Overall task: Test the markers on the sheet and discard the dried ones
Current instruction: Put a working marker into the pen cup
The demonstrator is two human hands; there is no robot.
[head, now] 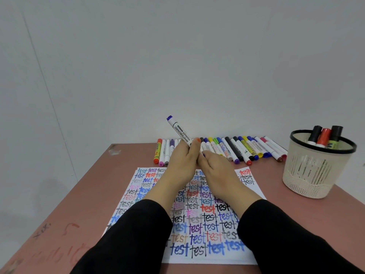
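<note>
A white whiteboard marker with a blue end points up and to the left, above the far edge of the sheet. My left hand grips its lower barrel. My right hand meets the left one at the marker's lower end and pinches what looks like its blue cap; that end is mostly hidden by my fingers. Beneath my arms lies the white sheet, covered with the word "test" in many colours. A row of markers lies along the table's far edge behind my hands.
A cream mesh basket with a black rim stands at the right, holding three markers. The brown table bears faint scribbles at its near left. A plain grey wall rises right behind the table.
</note>
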